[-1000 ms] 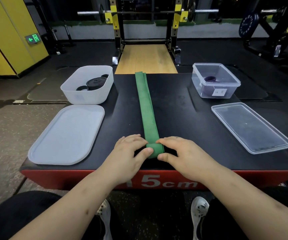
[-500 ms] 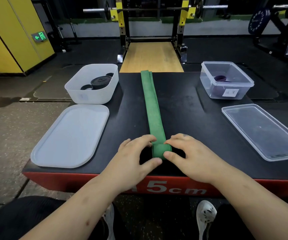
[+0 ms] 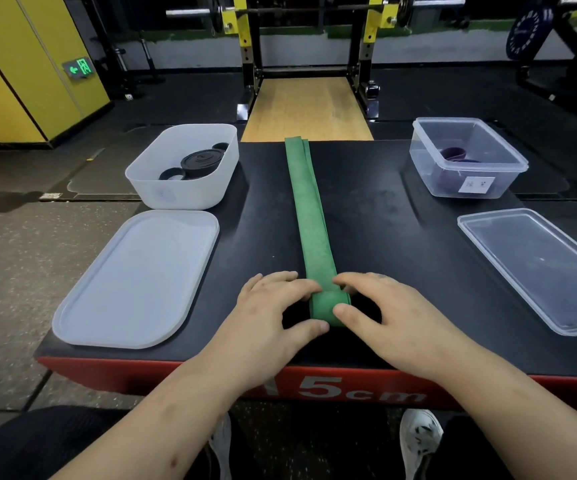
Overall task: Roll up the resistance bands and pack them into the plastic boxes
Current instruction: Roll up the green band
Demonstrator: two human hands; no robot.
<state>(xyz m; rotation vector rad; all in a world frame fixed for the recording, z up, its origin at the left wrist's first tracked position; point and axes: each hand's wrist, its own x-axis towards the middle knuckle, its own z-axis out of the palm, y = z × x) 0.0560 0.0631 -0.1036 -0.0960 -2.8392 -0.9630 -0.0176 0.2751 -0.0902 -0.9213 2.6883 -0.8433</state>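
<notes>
Rolling under way, early stage. Our left hand (image 3: 273,317) and right hand (image 3: 394,313) both pinch the rolled end (image 3: 328,308) of the green flat rubber resistance band (image 3: 309,220), one hand at each edge. The fingers (image 3: 290,284) curl over the top of the coil and the thumbs press against its near side. The coil is small, only a few turns by our estimate.

Beyond the fingers the rest of the band lies flat and straight on the black padded surface (image 3: 384,230), reaching its far edge. Most of the length is therefore not yet rolled.

Far left of the fingers is the white opaque plastic box (image 3: 183,194), open, with black rolled bands (image 3: 200,162) inside. Its white lid (image 3: 134,278) lies flat just left of our left hand.

Far right of the fingers is the clear plastic box (image 3: 429,176), open, with a purple band (image 3: 453,154) inside; we cannot tell how tightly it is rolled. Its clear lid (image 3: 540,268) lies right of our right hand.

Judgement: black and purple look packed. Remaining steps are to finish the green roll and put it in a box, though we cannot tell which one. The lids probably go on last.
</notes>
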